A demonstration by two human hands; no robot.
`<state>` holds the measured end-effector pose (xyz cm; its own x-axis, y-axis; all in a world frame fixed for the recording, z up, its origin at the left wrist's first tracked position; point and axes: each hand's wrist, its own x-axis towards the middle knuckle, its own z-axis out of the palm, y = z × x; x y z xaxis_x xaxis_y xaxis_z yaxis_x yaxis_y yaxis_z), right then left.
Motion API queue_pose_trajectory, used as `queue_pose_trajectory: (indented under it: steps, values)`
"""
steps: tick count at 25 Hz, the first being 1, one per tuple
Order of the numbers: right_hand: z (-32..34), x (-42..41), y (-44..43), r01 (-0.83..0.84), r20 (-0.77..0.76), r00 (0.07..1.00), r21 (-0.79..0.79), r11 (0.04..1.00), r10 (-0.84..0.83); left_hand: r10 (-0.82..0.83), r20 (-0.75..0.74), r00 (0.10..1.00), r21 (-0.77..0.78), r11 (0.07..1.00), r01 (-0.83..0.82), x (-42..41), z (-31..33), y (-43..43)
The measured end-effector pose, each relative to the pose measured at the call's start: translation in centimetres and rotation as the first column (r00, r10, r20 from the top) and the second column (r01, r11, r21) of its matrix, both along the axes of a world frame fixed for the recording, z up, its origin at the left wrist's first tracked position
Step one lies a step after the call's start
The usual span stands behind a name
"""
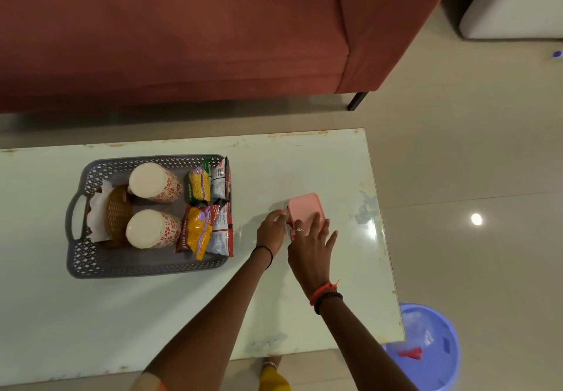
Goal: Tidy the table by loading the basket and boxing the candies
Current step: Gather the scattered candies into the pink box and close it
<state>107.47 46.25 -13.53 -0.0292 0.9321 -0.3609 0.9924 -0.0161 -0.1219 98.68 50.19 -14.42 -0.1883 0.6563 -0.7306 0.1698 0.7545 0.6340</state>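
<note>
A small pink box [303,209] with its lid on lies on the pale glass table [152,314], right of centre. My right hand [310,246] rests flat on the lid, fingers spread. My left hand [271,230] pinches the box's left edge, where a bit of red shows. The grey perforated basket [146,269] stands at the left. It holds two lidded floral cups [152,183], a wicker holder with napkins [117,214] and several snack packets [199,229]. No loose candies are visible.
A red sofa [182,40] runs behind the table. A blue plastic bin [432,348] stands on the floor by the table's near right corner. The tiled floor [472,162] lies to the right, with a white piece of furniture [515,10] at the far right.
</note>
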Motion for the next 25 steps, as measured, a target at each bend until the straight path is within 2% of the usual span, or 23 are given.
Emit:
queue_pose_trajectory:
  steps: [7, 13, 14, 16, 17, 20, 22, 25]
  values:
    - [0.1, 1.3, 0.3, -0.025, -0.134, 0.991, 0.016, 1.0, 0.026, -0.135, -0.09, 0.987, 0.03, 0.99, 0.138, -0.1, 0.0, -0.1]
    - [-0.1, 1.8, 0.8, -0.05, -0.152, 0.987, 0.024, 0.998, 0.053, -0.316, -0.287, 0.904, 0.079, 0.933, 0.351, 0.0, 0.1, -0.3]
    - [-0.2, 1.8, 0.8, -0.044, -0.153, 0.987, 0.026, 0.999, 0.047, -0.342, -0.369, 0.864, 0.09, 0.912, 0.4, 0.0, 0.3, -0.4]
    - [-0.4, 1.7, 0.8, -0.033, -0.157, 0.987, 0.021, 0.999, 0.036, -0.467, -0.563, 0.682, 0.084, 0.789, 0.609, -0.1, 0.4, -0.9]
    - [-0.4, 1.7, 0.7, -0.025, -0.164, 0.986, 0.023, 0.999, 0.028, -0.528, -0.596, 0.605, 0.069, 0.717, 0.693, -0.1, 0.4, -1.2]
    - [-0.4, 1.7, 0.7, -0.002, -0.178, 0.984, 0.023, 1.0, 0.006, -0.621, -0.624, 0.474, 0.009, 0.602, 0.799, -0.2, 0.1, -1.9]
    - [-0.4, 1.6, 0.6, 0.0, -0.183, 0.983, 0.025, 1.0, 0.005, -0.638, -0.654, 0.406, -0.009, 0.543, 0.84, -0.1, 0.2, -1.8]
    - [-0.4, 1.6, 0.7, -0.008, -0.178, 0.984, 0.011, 1.0, 0.01, -0.64, -0.643, 0.421, -0.06, 0.59, 0.805, 0.6, 0.7, -1.3]
